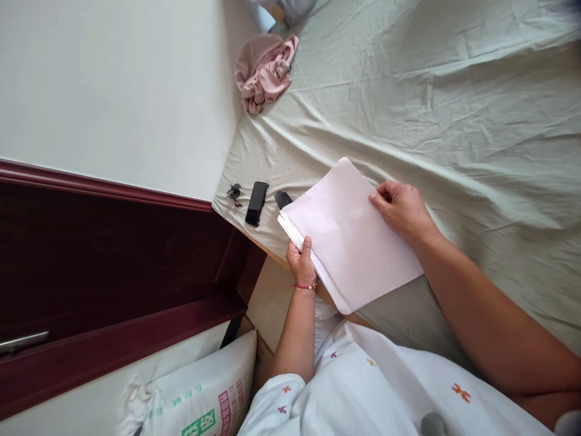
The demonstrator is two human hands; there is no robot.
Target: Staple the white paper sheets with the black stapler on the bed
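Note:
A stack of white paper [351, 236] lies tilted above the near edge of the bed, its top sheet blank. My left hand [301, 261] grips the stack's left edge, thumb on top and fingers underneath; a red beaded string circles that wrist. At the upper right edge of the paper, my right hand [399, 209] pinches the sheet between thumb and curled fingers. How many sheets it has hold of cannot be made out. Just past the stack's left corner, a dark object [283, 198] shows, partly covered by the paper.
On the pale green sheet [454, 133] lie a black phone-like object [256, 203], small dark keys or a cord [234, 192] and a crumpled pink cloth [267, 72]. A plastic bag [290, 11] is behind. Dark red wooden furniture [104, 242] and a printed white sack [200, 387] stand left.

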